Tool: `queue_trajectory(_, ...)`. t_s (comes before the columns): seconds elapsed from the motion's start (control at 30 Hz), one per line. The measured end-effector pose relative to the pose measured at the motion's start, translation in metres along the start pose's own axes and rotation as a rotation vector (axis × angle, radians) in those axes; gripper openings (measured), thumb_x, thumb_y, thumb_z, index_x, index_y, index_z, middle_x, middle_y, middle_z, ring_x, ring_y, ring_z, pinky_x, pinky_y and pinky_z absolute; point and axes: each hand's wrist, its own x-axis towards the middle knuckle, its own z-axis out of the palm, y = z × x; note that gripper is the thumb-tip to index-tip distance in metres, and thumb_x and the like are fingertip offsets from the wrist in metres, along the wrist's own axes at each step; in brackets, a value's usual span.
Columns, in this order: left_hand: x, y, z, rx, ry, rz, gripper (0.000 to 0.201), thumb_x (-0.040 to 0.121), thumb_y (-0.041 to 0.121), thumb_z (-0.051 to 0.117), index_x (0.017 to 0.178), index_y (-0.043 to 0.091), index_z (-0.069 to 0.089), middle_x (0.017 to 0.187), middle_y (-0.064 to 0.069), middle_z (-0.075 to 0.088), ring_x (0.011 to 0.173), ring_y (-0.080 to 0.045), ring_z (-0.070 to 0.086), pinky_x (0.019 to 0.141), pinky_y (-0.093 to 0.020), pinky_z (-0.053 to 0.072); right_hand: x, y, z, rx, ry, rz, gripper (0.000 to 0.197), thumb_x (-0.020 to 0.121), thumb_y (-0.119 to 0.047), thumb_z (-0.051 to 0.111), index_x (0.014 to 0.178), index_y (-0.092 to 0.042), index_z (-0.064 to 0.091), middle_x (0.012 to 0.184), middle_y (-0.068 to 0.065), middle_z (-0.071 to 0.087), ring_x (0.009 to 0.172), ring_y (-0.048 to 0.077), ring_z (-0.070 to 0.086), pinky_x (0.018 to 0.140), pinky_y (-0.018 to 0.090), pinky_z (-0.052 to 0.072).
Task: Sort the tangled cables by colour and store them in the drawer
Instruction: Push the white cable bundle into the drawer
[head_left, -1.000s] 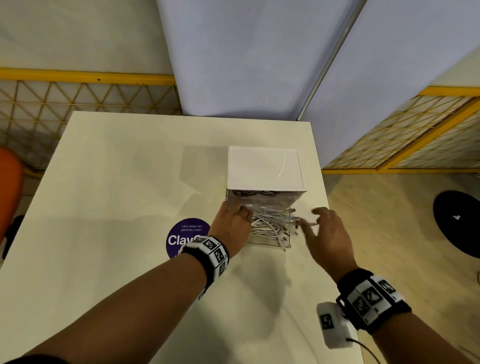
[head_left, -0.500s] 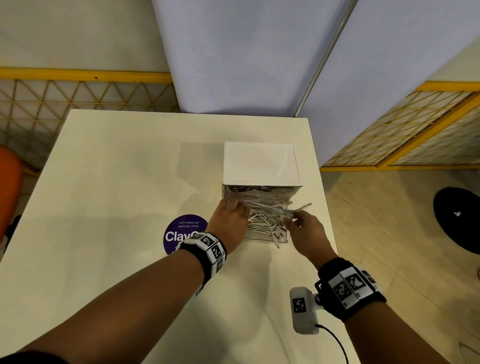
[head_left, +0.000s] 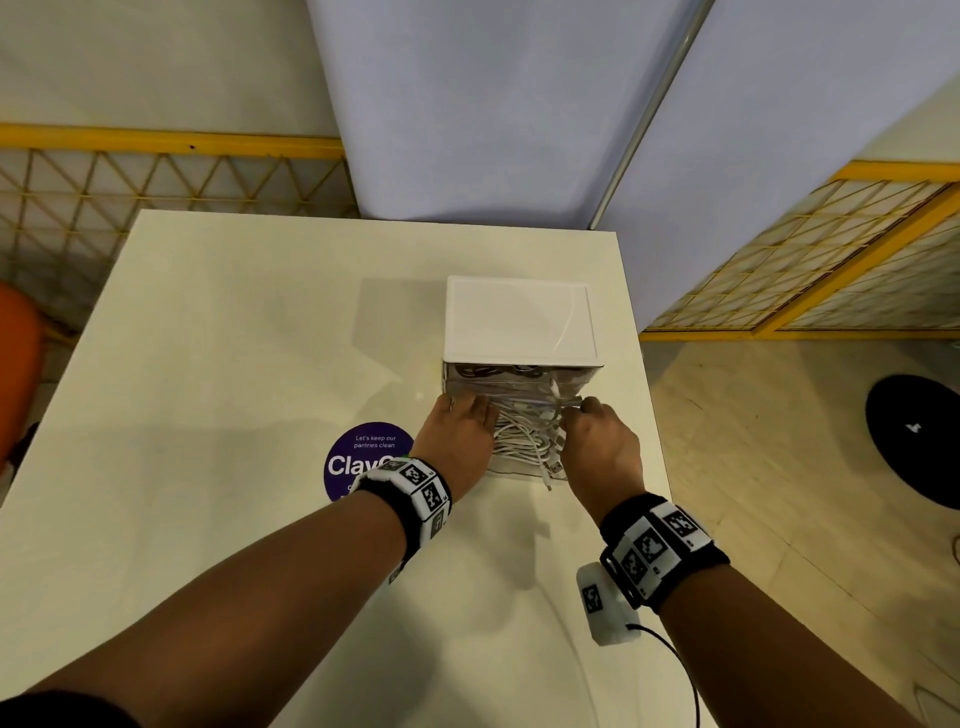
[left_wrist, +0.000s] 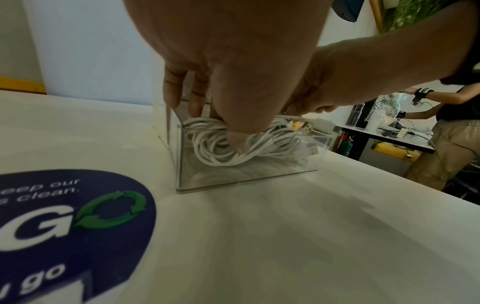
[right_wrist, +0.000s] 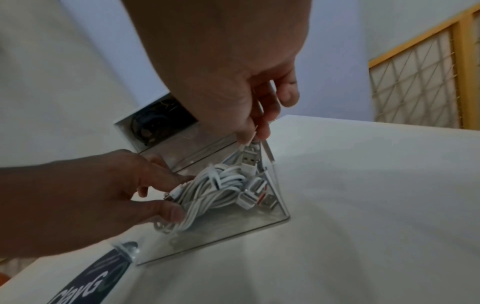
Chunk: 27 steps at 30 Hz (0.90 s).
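Observation:
A white drawer unit (head_left: 519, 319) stands on the cream table (head_left: 234, 364). Its clear lower drawer (head_left: 514, 470) is pulled out and holds a bundle of white cables (head_left: 522, 441). My left hand (head_left: 467, 410) is at the drawer's left side, with thumb and fingers round the white cables (right_wrist: 207, 195); in the left wrist view the thumb presses into the cables (left_wrist: 221, 148). At the drawer's right wall my right hand (right_wrist: 253, 137) pinches a white cable just above its USB plug (right_wrist: 249, 162). Black cables (right_wrist: 153, 127) show in the shut upper drawer.
A round purple sticker (head_left: 363, 457) lies on the table left of the drawer. The table's right edge runs close beside the drawer, with floor and a black disc (head_left: 919, 441) beyond. An orange chair (head_left: 15, 364) is far left. Another person (left_wrist: 454, 133) works at a distant table.
My right hand came in from the drawer's right and pinched a white cable end at the drawer's right wall. The left hand stayed on the cable bundle.

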Motion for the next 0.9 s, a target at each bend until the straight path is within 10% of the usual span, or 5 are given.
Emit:
queue_trajectory(0.17, 0.001, 0.0, 0.001, 0.004, -0.011, -0.007, 0.048, 0.099, 0.018, 0.037, 0.145, 0.003, 0.038, 0.144, -0.012, 0.048, 0.135, -0.033, 0.034, 0.106, -0.046, 0.033, -0.006, 0.008, 0.007, 0.395, 0.205, 0.329, 0.041, 0.087, -0.031, 0.07, 0.119, -0.011, 0.054, 0.112, 0.01, 0.061, 0.1, 0.03, 0.06, 0.075, 0.037, 0.05)
queue_trajectory(0.27, 0.002, 0.0, 0.003, 0.005, -0.011, -0.004, 0.049, 0.099, 0.018, 0.036, 0.146, 0.003, 0.037, 0.146, -0.012, 0.046, 0.136, -0.033, 0.033, 0.107, -0.046, 0.032, -0.008, 0.008, 0.004, 0.312, 0.403, 0.165, 0.057, 0.077, -0.027, 0.078, 0.122, -0.009, 0.046, 0.118, 0.013, 0.052, 0.106, 0.032, 0.051, 0.079, 0.043, 0.05)
queue_trajectory(0.37, 0.003, 0.0, 0.005, 0.001, -0.012, -0.003, 0.051, 0.099, 0.018, 0.036, 0.148, 0.003, 0.034, 0.148, -0.012, 0.044, 0.139, -0.033, 0.031, 0.108, -0.046, 0.031, -0.005, 0.008, 0.005, 0.014, 0.309, -0.06, 0.052, 0.08, -0.025, 0.071, 0.126, -0.008, 0.051, 0.125, 0.017, 0.054, 0.11, 0.035, 0.052, 0.084, 0.047, 0.048)
queue_trajectory(0.63, 0.004, 0.0, 0.005, -0.004, -0.003, -0.018, 0.05, 0.098, 0.022, 0.041, 0.144, 0.004, 0.038, 0.142, -0.011, 0.049, 0.137, -0.032, 0.033, 0.105, -0.046, 0.034, -0.004, 0.021, 0.015, -0.307, -0.019, 0.019, 0.06, 0.102, -0.041, 0.028, 0.15, -0.005, 0.031, 0.144, 0.011, 0.047, 0.14, 0.035, 0.031, 0.108, 0.06, 0.015)
queue_trajectory(0.9, 0.004, -0.001, 0.004, -0.02, -0.008, -0.017, 0.047, 0.097, 0.019, 0.039, 0.141, 0.004, 0.041, 0.139, -0.012, 0.051, 0.135, -0.033, 0.036, 0.102, -0.046, 0.035, 0.012, 0.016, 0.008, -0.135, 0.075, -0.054, 0.03, 0.097, -0.038, 0.048, 0.106, -0.011, 0.058, 0.093, 0.007, 0.067, 0.087, 0.03, 0.061, 0.077, 0.041, 0.04)
